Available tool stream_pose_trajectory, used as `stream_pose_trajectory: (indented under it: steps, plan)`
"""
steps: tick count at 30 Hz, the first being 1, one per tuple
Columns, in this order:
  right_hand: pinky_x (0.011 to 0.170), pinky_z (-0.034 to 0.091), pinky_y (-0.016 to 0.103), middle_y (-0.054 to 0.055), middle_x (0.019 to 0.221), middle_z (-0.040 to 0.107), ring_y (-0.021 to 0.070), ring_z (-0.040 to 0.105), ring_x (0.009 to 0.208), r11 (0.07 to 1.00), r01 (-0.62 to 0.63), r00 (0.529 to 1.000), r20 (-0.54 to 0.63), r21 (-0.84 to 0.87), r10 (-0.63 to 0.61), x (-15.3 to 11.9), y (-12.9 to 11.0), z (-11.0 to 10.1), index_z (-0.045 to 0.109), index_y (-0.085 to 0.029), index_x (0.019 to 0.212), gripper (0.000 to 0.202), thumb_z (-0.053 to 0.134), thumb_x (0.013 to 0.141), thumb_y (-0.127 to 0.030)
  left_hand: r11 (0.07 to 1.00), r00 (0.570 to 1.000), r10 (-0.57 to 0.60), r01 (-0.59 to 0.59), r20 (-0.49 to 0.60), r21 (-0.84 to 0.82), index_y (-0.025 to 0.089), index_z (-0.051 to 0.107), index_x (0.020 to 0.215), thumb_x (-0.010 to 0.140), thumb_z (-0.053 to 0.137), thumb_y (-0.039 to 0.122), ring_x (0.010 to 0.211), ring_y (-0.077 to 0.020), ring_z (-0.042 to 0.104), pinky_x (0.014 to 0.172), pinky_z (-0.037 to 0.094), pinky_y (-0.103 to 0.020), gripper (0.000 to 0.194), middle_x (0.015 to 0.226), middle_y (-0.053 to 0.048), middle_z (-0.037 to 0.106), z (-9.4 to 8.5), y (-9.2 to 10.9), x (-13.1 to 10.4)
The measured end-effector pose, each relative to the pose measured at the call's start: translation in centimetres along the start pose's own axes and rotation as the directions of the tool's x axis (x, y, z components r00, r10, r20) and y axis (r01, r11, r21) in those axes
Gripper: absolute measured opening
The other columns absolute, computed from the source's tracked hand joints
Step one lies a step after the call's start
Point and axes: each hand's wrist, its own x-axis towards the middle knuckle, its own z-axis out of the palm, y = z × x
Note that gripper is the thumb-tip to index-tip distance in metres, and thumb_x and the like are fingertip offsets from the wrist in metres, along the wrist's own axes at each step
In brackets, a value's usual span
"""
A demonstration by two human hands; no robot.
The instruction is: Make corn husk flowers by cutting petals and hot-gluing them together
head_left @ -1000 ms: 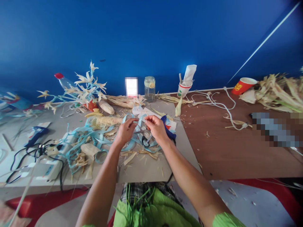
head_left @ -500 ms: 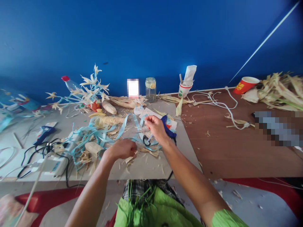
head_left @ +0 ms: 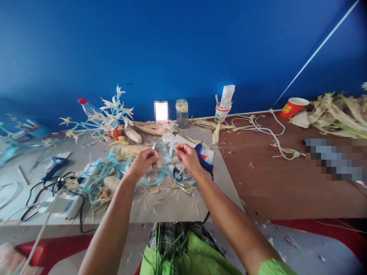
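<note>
Blue plastic glue guns [head_left: 204, 158], two, lay frame-left and frame-centre. The left hand [head_left: 145, 162] pinched one pale flat strip [head_left: 158, 163]; the right hand [head_left: 187, 154] pinched tight, contents unclear.

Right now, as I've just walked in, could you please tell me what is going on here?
A person is working over a table with both hands. The left hand pinches what looks like a pale husk strip; the right hand has its fingertips together, though anything between them is too small to make out. Light blue ribbon lies looped around there. A blue glue gun lies beside the right hand, and husk flowers on blue stems stand farther back, to the left.
</note>
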Motion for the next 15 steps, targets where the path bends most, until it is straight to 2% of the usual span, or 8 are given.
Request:
stream_pose_trajectory:
  steps: [2,4,6,10,15]
  plan:
    - [0.047,0.033,0.022,-0.006,0.059,0.053,0.0077,0.042,0.049,1.0,-0.004,1.0,0.03,-0.002,0.004,-0.2,-0.3,0.2,0.06,-0.019,0.078,0.018,0.06,0.063,-0.029,0.997,0.997,-0.029,0.024,-0.071,-0.074,0.017,0.053,0.068,0.074,0.062,0.036,0.046,-0.0085,0.045,0.05,0.034,-0.022,0.022,0.052,0.004,0.05,0.7,-0.6,1.2]
    - [0.047,0.034,0.022,-0.006,0.059,0.052,0.0076,0.042,0.048,1.0,-0.01,0.998,0.056,0.004,0.009,-0.3,-0.4,0.4,0.059,-0.019,0.078,0.02,0.061,0.062,-0.029,0.994,0.997,-0.036,0.028,-0.075,-0.105,0.017,0.053,0.068,0.074,0.062,0.038,0.045,-0.008,0.043,0.047,0.032,-0.022,0.024,0.05,0.005,0.049,1.7,-1.2,2.1]
    - [0.047,0.034,0.021,-0.006,0.06,0.052,0.0073,0.042,0.048,1.0,-0.022,0.998,0.067,0.022,0.021,-0.3,-0.2,0.6,0.058,-0.019,0.081,0.023,0.063,0.062,-0.03,0.989,0.991,-0.039,0.02,-0.125,-0.145,0.017,0.054,0.071,0.074,0.063,0.038,0.043,-0.0073,0.041,0.045,0.03,-0.021,0.023,0.05,0.006,0.047,2.7,-1.5,2.7]
    - [0.046,0.034,0.022,-0.007,0.062,0.052,0.0073,0.042,0.047,0.997,-0.066,0.994,0.087,0.045,0.062,-0.5,0.1,0.9,0.056,-0.019,0.087,0.027,0.063,0.063,-0.03,0.986,0.977,-0.025,-0.011,-0.212,-0.169,0.018,0.055,0.074,0.074,0.062,0.034,0.042,-0.0077,0.039,0.043,0.03,-0.021,0.018,0.05,0.006,0.046,4.1,-1.8,2.8]
    - [0.048,0.034,0.023,-0.006,0.063,0.053,0.0079,0.044,0.048,0.993,-0.107,0.988,0.114,0.052,0.1,-0.9,0.1,1.3,0.057,-0.019,0.096,0.034,0.064,0.065,-0.031,0.989,0.964,0.05,-0.085,-0.259,-0.124,0.019,0.058,0.077,0.078,0.057,0.029,0.045,-0.0093,0.041,0.044,0.033,-0.023,0.01,0.053,0.005,0.048,4.9,-2.3,2.6]
